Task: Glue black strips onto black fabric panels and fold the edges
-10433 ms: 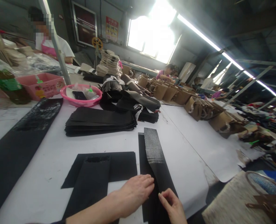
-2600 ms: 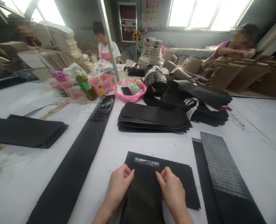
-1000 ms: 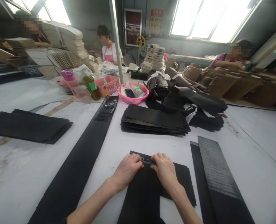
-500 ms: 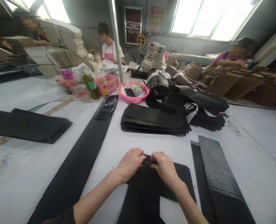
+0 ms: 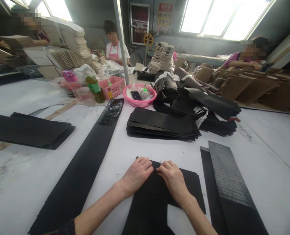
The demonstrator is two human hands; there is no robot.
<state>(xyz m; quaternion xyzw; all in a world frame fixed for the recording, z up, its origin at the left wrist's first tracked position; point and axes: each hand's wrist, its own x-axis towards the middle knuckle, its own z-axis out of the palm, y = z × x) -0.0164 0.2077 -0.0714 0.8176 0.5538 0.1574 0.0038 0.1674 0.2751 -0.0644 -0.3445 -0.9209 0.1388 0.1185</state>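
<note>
A black strip (image 5: 147,205) lies lengthwise over a wider black sheet (image 5: 192,189) on the white table, right in front of me. My left hand (image 5: 136,175) and my right hand (image 5: 173,179) rest side by side on the far end of the strip, fingers together and pressing it flat onto the sheet. The fingertips of both hands nearly touch at the sheet's far edge. Neither hand holds anything lifted.
Two long black strips (image 5: 229,186) lie to the right, one with a shiny coated face. A long black band (image 5: 86,153) runs to the left. Stacks of black sheets (image 5: 162,125) (image 5: 29,130) sit beyond. A pink bowl (image 5: 140,95), bottles and seated workers are farther back.
My hands slid from the strip's sides up to its far end and pressed down; the shiny glued patch that showed there is now covered.
</note>
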